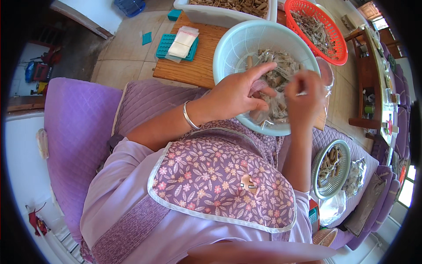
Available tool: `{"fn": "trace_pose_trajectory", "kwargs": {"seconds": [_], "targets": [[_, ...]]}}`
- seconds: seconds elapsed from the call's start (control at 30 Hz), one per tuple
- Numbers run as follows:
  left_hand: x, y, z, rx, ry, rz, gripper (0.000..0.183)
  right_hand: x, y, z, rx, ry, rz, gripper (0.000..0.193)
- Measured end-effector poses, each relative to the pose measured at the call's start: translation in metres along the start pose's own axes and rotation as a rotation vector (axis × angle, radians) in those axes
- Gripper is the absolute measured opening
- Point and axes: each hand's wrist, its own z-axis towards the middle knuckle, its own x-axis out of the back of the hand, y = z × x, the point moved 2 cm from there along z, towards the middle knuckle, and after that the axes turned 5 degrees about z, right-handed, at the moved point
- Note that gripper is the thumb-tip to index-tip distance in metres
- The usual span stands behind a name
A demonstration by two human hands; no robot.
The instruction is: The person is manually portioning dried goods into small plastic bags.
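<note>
Over the pale blue basket [229, 55], the left hand [237, 93] has its grip spread apart, the right hand [306, 94] one too blurred to tell, with plastic-wrapped brown pieces [283, 63] lying inside the basket.

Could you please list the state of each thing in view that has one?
Left hand: fingers parted
Right hand: fingers curled, blurred
Light blue basket: open, partly filled
Red basket: open, partly filled
White bin: holding brown pieces
Small green basket: open, partly filled
Plastic bags: stacked on teal tray
</note>
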Motion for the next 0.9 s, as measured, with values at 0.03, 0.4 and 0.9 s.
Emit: {"fn": "trace_pose_trajectory", "kwargs": {"seconds": [0.03,0.4,0.9], "targets": [[-0.001,0.002,0.0,0.037,-0.028,-0.028,0.081,0.006,0.01,0.003,-0.197,0.087,0.211,0.006],[0.0,-0.015,0.004,0.081,0.107,-0.303,0.069,0.006,0.014,-0.051,-0.603,0.055,1.255,0.017],[-0.005,-0.014,0.004,-0.012,0.138,-0.245,0.057,-0.011,0.003,-0.055,-0.771,-0.118,1.293,0.014]]}}
